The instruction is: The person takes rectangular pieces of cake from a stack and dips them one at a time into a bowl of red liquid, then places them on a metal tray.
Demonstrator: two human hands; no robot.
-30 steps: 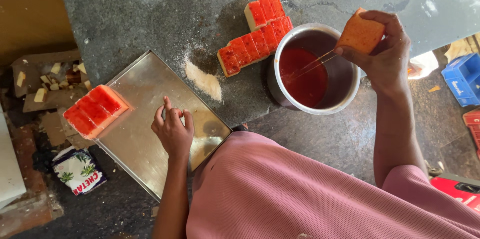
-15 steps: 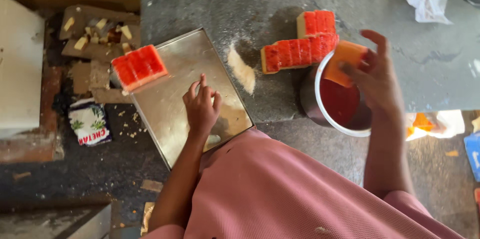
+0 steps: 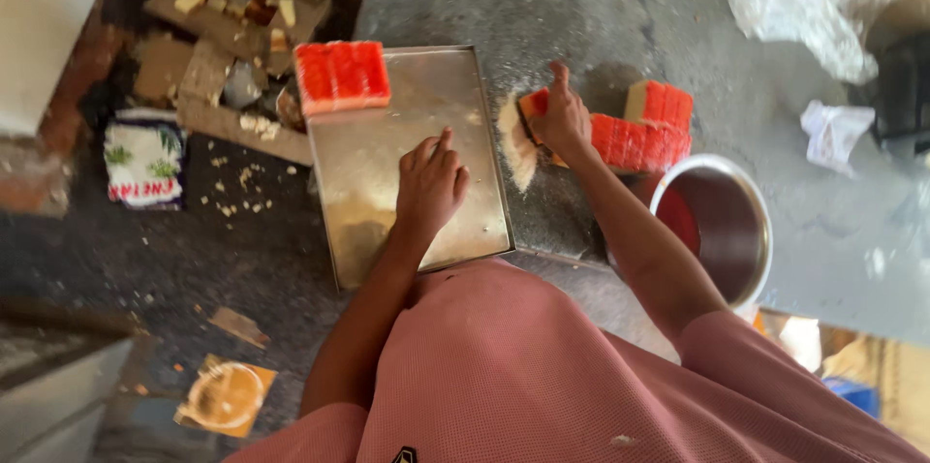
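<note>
My left hand (image 3: 429, 184) rests flat, fingers together, on a rectangular steel tray (image 3: 373, 201) that lies on the edge of a grey stone counter. A block of red-topped cake slices (image 3: 341, 75) sits on the tray's far left corner. My right hand (image 3: 562, 120) presses a red-and-orange cake piece (image 3: 532, 103) down into a small heap of pale crumbs (image 3: 514, 145) on the counter. Just right of that hand lie more red-topped slices (image 3: 643, 138) in a row, with another stacked on top.
A steel pot (image 3: 725, 227) holding red liquid stands at the right, near my right forearm. Cardboard with cake scraps (image 3: 228, 27) and a printed packet (image 3: 144, 162) lie on the dark floor at left. Crumpled plastic (image 3: 835, 132) lies on the counter's far right.
My right hand has carried the cake piece from over the pot leftwards and down onto the crumb heap. My left hand stays on the tray. The camera has swung to the right.
</note>
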